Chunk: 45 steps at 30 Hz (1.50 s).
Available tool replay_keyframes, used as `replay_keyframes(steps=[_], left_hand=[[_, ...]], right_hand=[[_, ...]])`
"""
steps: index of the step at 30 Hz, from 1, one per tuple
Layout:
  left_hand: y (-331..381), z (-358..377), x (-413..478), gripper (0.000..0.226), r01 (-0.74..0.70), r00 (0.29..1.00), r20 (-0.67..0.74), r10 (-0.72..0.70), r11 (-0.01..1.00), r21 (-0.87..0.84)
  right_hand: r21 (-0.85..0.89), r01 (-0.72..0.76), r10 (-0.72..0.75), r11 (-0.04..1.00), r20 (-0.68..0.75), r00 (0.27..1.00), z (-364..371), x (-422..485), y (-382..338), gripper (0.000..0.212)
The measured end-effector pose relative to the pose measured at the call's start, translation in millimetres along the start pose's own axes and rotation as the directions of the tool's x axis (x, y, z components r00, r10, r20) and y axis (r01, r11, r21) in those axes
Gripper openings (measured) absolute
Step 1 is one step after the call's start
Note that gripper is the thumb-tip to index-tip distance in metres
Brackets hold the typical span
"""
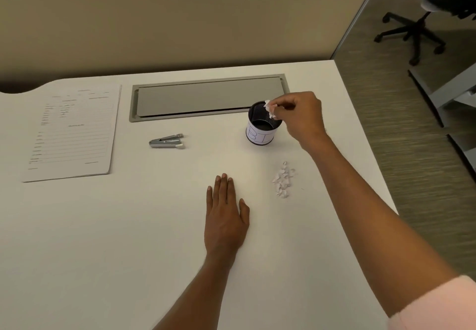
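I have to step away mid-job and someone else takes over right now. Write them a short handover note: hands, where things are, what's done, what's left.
Right hand: pinches a few paper scraps just above the mouth of the black mesh cup.
Left hand: flat on the desk, holding nothing.
Things: the pile of scraps lies on the desk, nearer than the cup and right of the left hand. The silver stapler and printed sheet lie to the left, untouched.
Done: one pinch lifted to the cup; the cup's inside is too dark to show its contents.
Left: drop this pinch in, then probably move the rest of the pile.

white desk (103,226) w/ form (72,131), stapler (167,141), cup (260,135), scraps (283,180)
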<state>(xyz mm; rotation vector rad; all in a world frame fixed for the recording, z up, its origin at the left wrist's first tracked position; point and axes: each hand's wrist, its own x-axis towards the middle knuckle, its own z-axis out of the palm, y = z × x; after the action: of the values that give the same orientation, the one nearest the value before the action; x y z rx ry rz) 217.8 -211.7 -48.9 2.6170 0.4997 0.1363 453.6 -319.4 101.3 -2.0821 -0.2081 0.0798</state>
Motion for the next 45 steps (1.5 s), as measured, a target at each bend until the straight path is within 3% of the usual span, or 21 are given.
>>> replay_keyframes(steps=[4, 11, 16, 20, 22, 25, 29, 34, 39, 45], left_hand=[[-1, 0, 1, 0.063, -0.004, 1.0, -0.007, 0.004, 1.0, -0.005], [0, -1, 2, 0.064, -0.004, 1.0, -0.014, 0.004, 1.0, -0.007], [-1, -2, 2, 0.064, 0.0, 1.0, -0.009, 0.0, 1.0, -0.006], [-2, -2, 1, 0.064, -0.002, 1.0, 0.0, 0.002, 1.0, -0.006], [-1, -2, 1, 0.064, -0.002, 1.0, -0.001, 0.002, 1.0, -0.013], [0, -2, 1, 0.065, 0.001, 1.0, -0.006, -0.001, 1.0, -0.018], [0, -2, 0, 0.065, 0.007, 1.0, 0.0, -0.007, 1.0, -0.015], [1, -1, 1, 0.064, 0.007, 1.0, 0.001, -0.007, 1.0, -0.004], [1, -2, 1, 0.063, 0.012, 1.0, 0.007, -0.012, 1.0, 0.012], [3, -4, 0, 0.064, 0.019, 1.0, 0.012, -0.019, 1.0, 0.015]], right_hand=[[-0.319, 0.074, -0.046, 0.945, 0.097, 0.994, 21, 21, 2, 0.008], [-0.515, 0.125, -0.044, 0.848, 0.168, 0.985, 36, 23, 4, 0.016], [-0.52, 0.195, -0.095, 0.832, 0.213, 0.973, 32, 19, -4, 0.018], [-0.41, 0.205, -0.182, 0.889, 0.094, 0.979, 14, 17, -9, 0.016], [-0.272, 0.15, -0.166, 0.95, -0.036, 0.985, -5, 14, 1, 0.014], [-0.179, -0.031, 0.006, 0.983, -0.138, 0.99, -25, 3, 40, 0.014], [-0.365, -0.092, 0.11, 0.926, 0.029, 0.993, -15, -18, 92, 0.025], [-0.512, 0.076, 0.043, 0.856, 0.218, 0.975, -1, -44, 110, 0.042], [-0.539, 0.248, -0.06, 0.805, 0.342, 0.938, -2, -82, 111, 0.043], [-0.486, 0.291, -0.078, 0.824, 0.411, 0.908, -9, -113, 109, 0.029]])
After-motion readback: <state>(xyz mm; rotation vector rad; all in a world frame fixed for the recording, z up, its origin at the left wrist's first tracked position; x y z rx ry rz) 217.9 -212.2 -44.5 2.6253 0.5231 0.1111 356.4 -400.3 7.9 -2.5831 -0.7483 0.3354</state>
